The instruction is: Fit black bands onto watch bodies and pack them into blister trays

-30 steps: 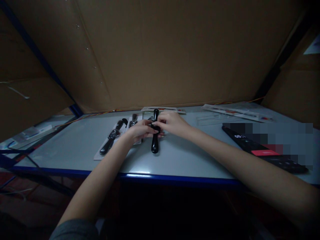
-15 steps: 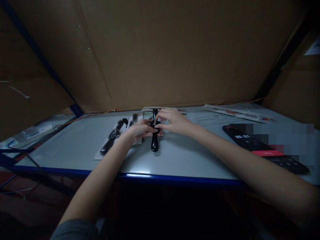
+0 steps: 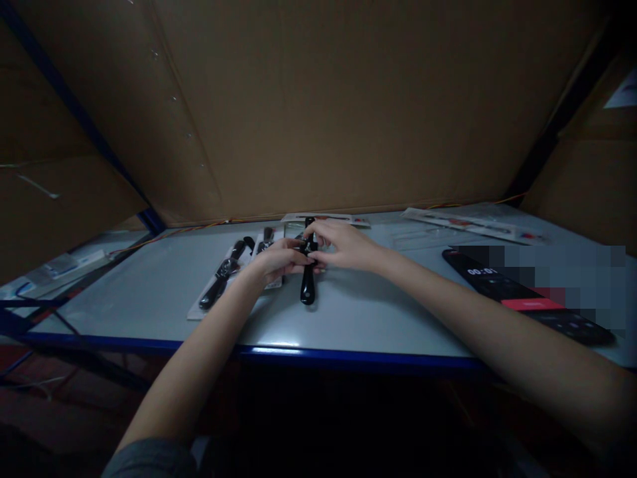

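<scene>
White bench top [image 3: 149, 299], carded watch [image 3: 223, 275] just left of grip: L hand [image 3: 279, 260] & R hand [image 3: 346, 244] pinch together on black watch strap [image 3: 308, 289] at its centre (exact finger contact hidden), close two-hand hold keeping it steady.

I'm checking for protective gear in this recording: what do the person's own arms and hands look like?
The left hand and right hand are bare, without gloves, and both forearms are bare too. A dark grey sleeve shows at the bottom of the view, on the left arm.
</scene>
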`<state>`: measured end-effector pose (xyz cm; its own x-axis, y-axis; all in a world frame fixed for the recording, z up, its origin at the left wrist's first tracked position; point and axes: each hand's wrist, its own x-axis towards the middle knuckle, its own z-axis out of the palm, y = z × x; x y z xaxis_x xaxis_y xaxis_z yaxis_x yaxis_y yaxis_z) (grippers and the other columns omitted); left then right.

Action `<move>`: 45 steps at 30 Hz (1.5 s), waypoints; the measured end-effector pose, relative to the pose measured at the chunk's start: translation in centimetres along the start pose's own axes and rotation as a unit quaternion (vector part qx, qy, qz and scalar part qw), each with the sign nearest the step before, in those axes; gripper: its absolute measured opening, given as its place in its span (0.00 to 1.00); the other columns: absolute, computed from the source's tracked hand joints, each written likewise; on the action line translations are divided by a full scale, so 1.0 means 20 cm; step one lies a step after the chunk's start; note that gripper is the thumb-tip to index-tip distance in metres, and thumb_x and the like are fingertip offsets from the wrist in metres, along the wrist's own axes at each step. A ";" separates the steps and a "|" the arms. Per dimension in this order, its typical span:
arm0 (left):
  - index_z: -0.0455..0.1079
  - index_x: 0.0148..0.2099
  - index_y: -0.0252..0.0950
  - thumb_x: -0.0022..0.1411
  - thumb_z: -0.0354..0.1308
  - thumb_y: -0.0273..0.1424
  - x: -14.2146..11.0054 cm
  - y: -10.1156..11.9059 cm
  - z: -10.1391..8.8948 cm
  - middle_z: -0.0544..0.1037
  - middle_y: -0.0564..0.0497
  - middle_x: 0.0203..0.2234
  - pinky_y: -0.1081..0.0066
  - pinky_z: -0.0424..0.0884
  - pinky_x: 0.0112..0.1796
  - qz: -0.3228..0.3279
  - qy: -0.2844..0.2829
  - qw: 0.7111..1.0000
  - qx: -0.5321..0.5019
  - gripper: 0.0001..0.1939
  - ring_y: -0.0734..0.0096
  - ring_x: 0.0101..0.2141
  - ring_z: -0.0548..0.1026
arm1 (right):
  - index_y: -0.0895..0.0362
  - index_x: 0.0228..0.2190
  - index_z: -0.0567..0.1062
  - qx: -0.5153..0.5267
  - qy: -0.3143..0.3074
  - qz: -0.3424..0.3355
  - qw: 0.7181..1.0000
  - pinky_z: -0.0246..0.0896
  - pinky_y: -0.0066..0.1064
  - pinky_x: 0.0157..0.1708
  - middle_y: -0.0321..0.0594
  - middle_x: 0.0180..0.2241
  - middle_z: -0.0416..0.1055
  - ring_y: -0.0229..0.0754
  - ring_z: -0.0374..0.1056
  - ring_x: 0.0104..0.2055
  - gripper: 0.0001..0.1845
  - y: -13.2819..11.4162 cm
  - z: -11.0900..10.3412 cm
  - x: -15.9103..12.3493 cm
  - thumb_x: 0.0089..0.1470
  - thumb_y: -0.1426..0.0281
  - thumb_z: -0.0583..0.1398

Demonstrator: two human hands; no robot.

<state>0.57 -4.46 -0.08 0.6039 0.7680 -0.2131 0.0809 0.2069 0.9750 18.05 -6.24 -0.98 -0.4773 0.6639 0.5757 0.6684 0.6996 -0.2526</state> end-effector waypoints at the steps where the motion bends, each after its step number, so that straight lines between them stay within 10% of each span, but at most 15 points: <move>1: 0.64 0.44 0.26 0.50 0.52 0.10 0.00 0.00 0.00 0.77 0.42 0.30 0.68 0.73 0.39 0.002 0.000 1.000 -0.004 0.18 0.68 0.32 0.78 | 0.55 0.36 0.70 -0.016 -0.010 -0.020 1.000 0.50 0.31 0.35 0.37 0.28 0.66 0.40 0.61 0.35 0.10 0.00 -0.01 0.00 0.48 0.67 0.59; 11: 0.65 0.42 0.26 0.51 0.49 0.10 0.00 -0.01 0.00 0.77 0.42 0.30 0.67 0.74 0.38 0.000 -0.003 1.000 0.000 0.16 0.67 0.32 0.78 | 0.58 0.20 0.70 0.197 -0.037 0.152 0.968 0.49 0.28 0.23 0.36 0.17 0.64 0.35 0.59 0.21 0.22 0.04 0.09 0.03 0.57 0.60 0.49; 20: 0.65 0.43 0.24 0.51 0.50 0.10 0.00 0.00 0.00 0.77 0.40 0.29 0.69 0.74 0.37 -0.007 0.003 1.000 0.004 0.16 0.66 0.32 0.78 | 0.55 0.35 0.71 0.053 -0.003 0.055 0.997 0.48 0.28 0.27 0.34 0.24 0.66 0.35 0.60 0.26 0.10 0.00 0.03 0.00 0.49 0.64 0.59; 26: 0.64 0.44 0.24 0.51 0.50 0.10 0.00 0.00 0.01 0.77 0.40 0.29 0.70 0.75 0.35 -0.007 -0.012 1.000 0.012 0.17 0.66 0.31 0.78 | 0.56 0.27 0.71 -0.044 0.000 0.016 0.999 0.46 0.30 0.30 0.37 0.24 0.68 0.37 0.61 0.28 0.10 -0.02 0.02 0.00 0.52 0.63 0.56; 35: 0.66 0.40 0.26 0.54 0.51 0.14 0.00 -0.01 -0.01 0.77 0.39 0.31 0.64 0.73 0.40 -0.008 -0.035 0.999 -0.003 0.11 0.64 0.33 0.78 | 0.58 0.18 0.68 0.163 -0.034 0.211 0.963 0.47 0.29 0.23 0.36 0.15 0.64 0.36 0.59 0.19 0.24 0.04 0.11 0.03 0.57 0.59 0.47; 45: 0.65 0.42 0.24 0.50 0.51 0.10 -0.01 0.01 0.00 0.77 0.41 0.30 0.64 0.72 0.41 -0.009 -0.011 1.000 -0.002 0.16 0.65 0.33 0.78 | 0.56 0.35 0.69 0.002 -0.047 -0.022 0.999 0.48 0.29 0.29 0.35 0.25 0.65 0.36 0.60 0.28 0.10 0.04 -0.01 -0.01 0.50 0.66 0.58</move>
<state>0.49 -4.57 0.21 0.6192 0.7509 -0.2296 0.0887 0.2237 0.9706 18.81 -5.90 -1.04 -0.5580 0.6541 0.5107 0.6434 0.7296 -0.2316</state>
